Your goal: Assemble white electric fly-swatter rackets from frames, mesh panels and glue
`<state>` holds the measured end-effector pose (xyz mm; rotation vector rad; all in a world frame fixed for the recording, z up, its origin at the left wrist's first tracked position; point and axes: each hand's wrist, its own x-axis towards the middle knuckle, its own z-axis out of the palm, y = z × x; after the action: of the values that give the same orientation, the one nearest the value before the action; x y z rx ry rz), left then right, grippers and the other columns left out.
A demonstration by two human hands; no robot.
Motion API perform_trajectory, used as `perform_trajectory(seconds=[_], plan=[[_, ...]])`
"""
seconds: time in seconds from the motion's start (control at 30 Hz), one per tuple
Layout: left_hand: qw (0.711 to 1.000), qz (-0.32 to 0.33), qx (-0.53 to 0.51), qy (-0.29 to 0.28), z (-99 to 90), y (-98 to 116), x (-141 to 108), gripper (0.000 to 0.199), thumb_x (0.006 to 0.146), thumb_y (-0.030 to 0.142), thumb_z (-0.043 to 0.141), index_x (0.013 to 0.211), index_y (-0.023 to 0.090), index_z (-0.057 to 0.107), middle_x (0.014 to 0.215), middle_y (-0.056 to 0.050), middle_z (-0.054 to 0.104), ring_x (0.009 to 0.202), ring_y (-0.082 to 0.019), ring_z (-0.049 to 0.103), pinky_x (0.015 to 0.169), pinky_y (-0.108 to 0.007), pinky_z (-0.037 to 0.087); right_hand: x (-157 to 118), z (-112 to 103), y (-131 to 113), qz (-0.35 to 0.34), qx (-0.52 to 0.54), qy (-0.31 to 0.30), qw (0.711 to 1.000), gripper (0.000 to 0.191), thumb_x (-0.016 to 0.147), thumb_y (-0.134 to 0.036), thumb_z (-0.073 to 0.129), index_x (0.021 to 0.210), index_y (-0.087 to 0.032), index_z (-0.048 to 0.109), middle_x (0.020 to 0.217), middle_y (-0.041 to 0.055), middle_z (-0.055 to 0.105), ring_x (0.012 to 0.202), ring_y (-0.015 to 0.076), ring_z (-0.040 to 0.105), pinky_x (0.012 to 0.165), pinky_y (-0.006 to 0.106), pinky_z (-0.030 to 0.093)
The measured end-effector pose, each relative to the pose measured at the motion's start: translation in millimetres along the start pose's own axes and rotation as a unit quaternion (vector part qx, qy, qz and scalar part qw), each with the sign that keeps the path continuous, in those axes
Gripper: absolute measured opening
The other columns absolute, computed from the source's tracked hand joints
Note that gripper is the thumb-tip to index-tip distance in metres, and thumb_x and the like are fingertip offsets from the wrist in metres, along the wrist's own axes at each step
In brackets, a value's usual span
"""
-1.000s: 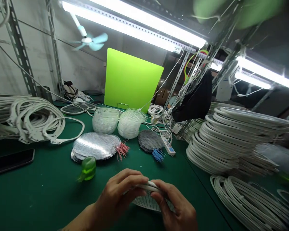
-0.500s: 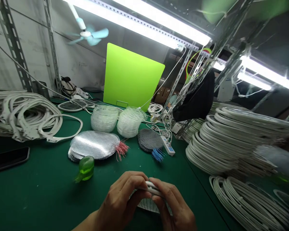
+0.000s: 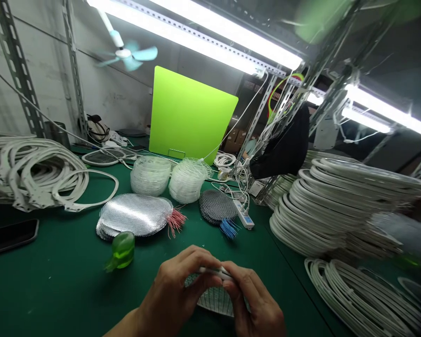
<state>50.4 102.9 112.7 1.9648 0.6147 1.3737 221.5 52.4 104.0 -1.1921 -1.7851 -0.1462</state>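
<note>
My left hand [image 3: 177,285] and my right hand [image 3: 254,297] meet low in the middle of the head view. Between their thumbs and fingers they pinch the rim of a white racket frame [image 3: 226,274], a hand on either side of the spot. Wire mesh [image 3: 215,299] spans the frame below my fingers; much of it is hidden behind my hands. Beyond them lie a stack of silvery mesh panels [image 3: 135,213] with red wires [image 3: 176,220] and a darker mesh stack [image 3: 217,206] with blue wires [image 3: 229,228]. A green translucent bottle [image 3: 123,249] lies to the left.
White frames pile up at left [image 3: 42,173] and in a tall stack at right [image 3: 323,206]. Two bundles of clear rings [image 3: 150,175] stand behind the mesh. A power strip [image 3: 244,214], a phone [image 3: 12,236] and a bright green board [image 3: 192,114] are also on the green table.
Both hands keep their pinch on the frame. The frame has tilted slightly between them, so more mesh shows below. The whole view has shifted a little.
</note>
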Motion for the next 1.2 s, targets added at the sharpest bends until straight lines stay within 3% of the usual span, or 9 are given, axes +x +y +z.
perform_trajectory(seconds=[0.23, 0.4, 0.53, 0.67, 0.87, 1.2], plan=[[0.999, 0.048, -0.022, 0.009, 2.4, 5, 5, 0.013, 0.088, 0.008, 0.061, 0.095, 0.018, 0.065, 0.085, -0.004, 0.065, 0.078, -0.013, 0.065, 0.068, -0.021, 0.054, -4, 3, 0, 0.001, -0.023, 0.004, 1.0, 0.022, 0.098, -0.023, 0.049, 0.114, -0.024, 0.063, 0.094, 0.006, 0.07, 0.084, 0.0176, 0.068, 0.074, 0.026, 0.056], [0.997, 0.069, 0.018, 0.026, 6.9, 0, 5, 0.015, 0.089, 0.01, 0.062, 0.102, 0.019, 0.063, 0.09, -0.004, 0.067, 0.085, -0.014, 0.066, 0.075, -0.021, 0.055, -2, 2, 0, 0.011, -0.016, -0.004, 1.0, 0.024, 0.096, -0.018, 0.049, 0.117, -0.024, 0.061, 0.096, 0.0068, 0.069, 0.086, 0.0187, 0.067, 0.074, 0.027, 0.055], [0.988, 0.097, 0.084, 0.082, 6.4, -10, -2, 0.019, 0.087, 0.014, 0.068, 0.104, 0.019, 0.061, 0.097, -0.005, 0.064, 0.089, -0.013, 0.065, 0.077, -0.02, 0.055, 0, 3, -4, 0.048, -0.005, -0.006, 0.999, 0.02, 0.097, -0.023, 0.05, 0.113, -0.025, 0.062, 0.094, 0.0051, 0.069, 0.081, 0.0175, 0.068, 0.069, 0.024, 0.055], [0.981, 0.139, 0.111, 0.084, 4.1, -16, -10, 0.025, 0.087, 0.004, 0.063, 0.109, 0.017, 0.062, 0.098, -0.005, 0.061, 0.092, -0.014, 0.061, 0.082, -0.023, 0.054, 3, -2, -7, 0.072, 0.014, -0.021, 0.997, 0.018, 0.098, -0.028, 0.05, 0.111, -0.026, 0.062, 0.095, 0.0043, 0.07, 0.083, 0.017, 0.068, 0.072, 0.022, 0.056], [0.983, 0.124, 0.096, 0.091, 3.6, -15, -12, 0.021, 0.087, 0.004, 0.063, 0.103, 0.018, 0.061, 0.098, -0.005, 0.061, 0.094, -0.015, 0.061, 0.083, -0.024, 0.054, 11, -15, -6, 0.134, 0.036, -0.07, 0.988, 0.02, 0.097, -0.031, 0.052, 0.112, -0.025, 0.062, 0.098, 0.0059, 0.071, 0.083, 0.0177, 0.069, 0.069, 0.02, 0.057], [0.986, 0.094, 0.086, 0.109, 9.5, -17, 0, 0.012, 0.086, 0.01, 0.066, 0.094, 0.019, 0.063, 0.092, -0.003, 0.058, 0.083, -0.013, 0.062, 0.074, -0.021, 0.055, 12, -15, 2, 0.056, -0.016, -0.081, 0.995, 0.031, 0.099, -0.033, 0.049, 0.126, -0.028, 0.061, 0.111, 0.0056, 0.07, 0.096, 0.0183, 0.068, 0.078, 0.023, 0.057]])
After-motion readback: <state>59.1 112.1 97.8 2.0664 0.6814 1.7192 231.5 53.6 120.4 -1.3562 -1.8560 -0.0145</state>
